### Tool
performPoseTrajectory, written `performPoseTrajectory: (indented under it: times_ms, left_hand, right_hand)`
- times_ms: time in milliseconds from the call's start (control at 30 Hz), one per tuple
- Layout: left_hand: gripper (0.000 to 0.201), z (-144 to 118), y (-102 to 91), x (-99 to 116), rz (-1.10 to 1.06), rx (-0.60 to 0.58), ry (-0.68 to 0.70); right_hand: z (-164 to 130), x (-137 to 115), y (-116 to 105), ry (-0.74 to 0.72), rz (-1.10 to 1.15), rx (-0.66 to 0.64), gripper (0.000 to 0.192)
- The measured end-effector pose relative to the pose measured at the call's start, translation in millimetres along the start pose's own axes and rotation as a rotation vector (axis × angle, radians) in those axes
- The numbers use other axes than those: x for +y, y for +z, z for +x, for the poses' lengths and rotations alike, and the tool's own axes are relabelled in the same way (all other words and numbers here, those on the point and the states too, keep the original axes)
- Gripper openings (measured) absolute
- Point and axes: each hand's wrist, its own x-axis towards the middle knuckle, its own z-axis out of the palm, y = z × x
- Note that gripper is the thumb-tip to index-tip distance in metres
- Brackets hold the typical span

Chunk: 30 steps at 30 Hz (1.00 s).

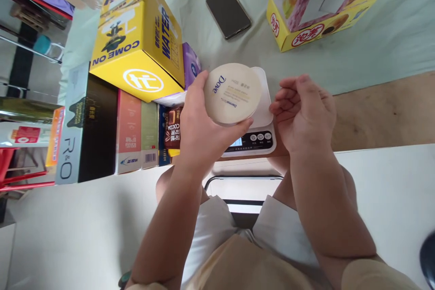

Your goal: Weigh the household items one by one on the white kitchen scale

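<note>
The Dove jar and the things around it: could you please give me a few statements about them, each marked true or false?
1. The left hand holds the round Dove jar above the white kitchen scale. True.
2. The right hand grips the jar's lid. False: it holds nothing and hovers beside the scale with its fingers curled.
3. A dark phone lies flat on the pale green cloth beyond the scale. True.
4. The yellow box marked WATER stands to the right of the scale. False: it stands to the left, on top of other boxes.
5. The phone's screen is lit. False: it is dark.
</note>
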Motion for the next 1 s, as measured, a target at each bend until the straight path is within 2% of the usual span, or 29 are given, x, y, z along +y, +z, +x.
performPoseTrajectory:
  times_ms: [100, 233, 367, 467, 600, 800, 1000]
  left_hand:
    - [0.113, 1, 2.8, -5, -0.029, -0.022, 0.029]
    - [0.124, 0, 2.4, -4, -0.152, -0.034, 0.113]
    - [0.125, -10, -5.8, -12, -0.25, -0.031, 0.141]
    - [0.129, -21, -12.6, -28, -0.279, -0.027, 0.17]
    - [0.129, -31, -18.4, -39, -0.31, -0.071, 0.176]
    - [0.092, -38, -18.3, -30, -0.281, -0.041, 0.059]
    - [0.086, -37, -17.2, -27, -0.224, -0.027, 0.068]
  right_hand:
    - [-3, 0, 1, -0.009, 0.025, 0.063, 0.033]
    - [-8, 3, -5, -0.211, -0.096, -0.081, 0.022]
    - [-8, 7, -13, -0.378, -0.301, -0.302, 0.05]
    - [-7, 10, -15, -0.483, -0.385, -0.439, 0.058]
    - [-6, 12, -15, -0.49, -0.422, -0.456, 0.06]
    - [-7, 9, -18, -0.504, -0.403, -0.494, 0.055]
    - [-9, 6, -17, -0.453, -0.416, -0.493, 0.054]
